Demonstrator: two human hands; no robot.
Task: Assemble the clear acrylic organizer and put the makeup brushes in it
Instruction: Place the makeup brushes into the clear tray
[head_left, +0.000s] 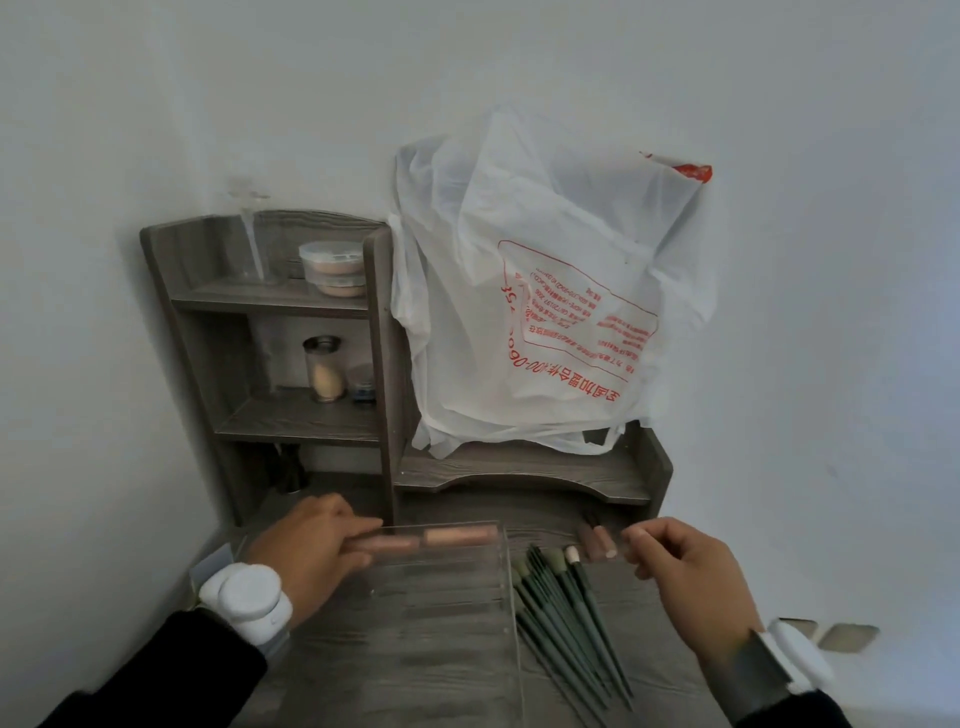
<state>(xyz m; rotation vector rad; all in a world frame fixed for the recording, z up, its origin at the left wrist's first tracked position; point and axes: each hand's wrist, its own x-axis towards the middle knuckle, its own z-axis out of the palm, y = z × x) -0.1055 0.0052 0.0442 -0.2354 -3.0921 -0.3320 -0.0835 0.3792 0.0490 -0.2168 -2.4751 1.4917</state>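
The clear acrylic organizer (441, 587) lies on the grey wooden desk, its walls nearly invisible. My left hand (306, 551) rests on its far left corner, fingers reaching over the rim and showing through the plastic. To its right lies a bundle of green-handled makeup brushes (566, 613), bristles pointing away from me. My right hand (685, 577) hovers beyond the brushes, fingers pinched on a small clear acrylic piece (602, 543) that is hard to make out.
A grey wooden desk shelf (291, 306) stands at the back left with a powder jar (332, 267) and a small bottle (323, 369). A white plastic bag (540, 312) with red print sits on the lower shelf to the right. The wall is close behind.
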